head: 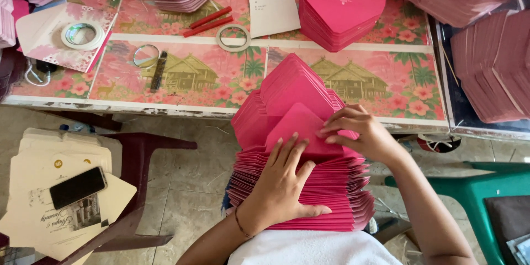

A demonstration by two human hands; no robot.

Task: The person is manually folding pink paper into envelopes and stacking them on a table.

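pink paper envelopes (309, 187), pointed flaps, matte card, fanned in a thick ribbed stack on the person's lap just off the table's near edge; left hand (281, 185) lies flat on top, fingers spread wide, while right hand (361, 132) pinches the top flap with fingers bent narrow. table (182, 102), floral printed cover: a second pink envelope stack (339, 8) at the far edge, two tape rings (233, 37), two red sticks (211, 22). black phone (77, 186) on cream cards, plastic chair, left.
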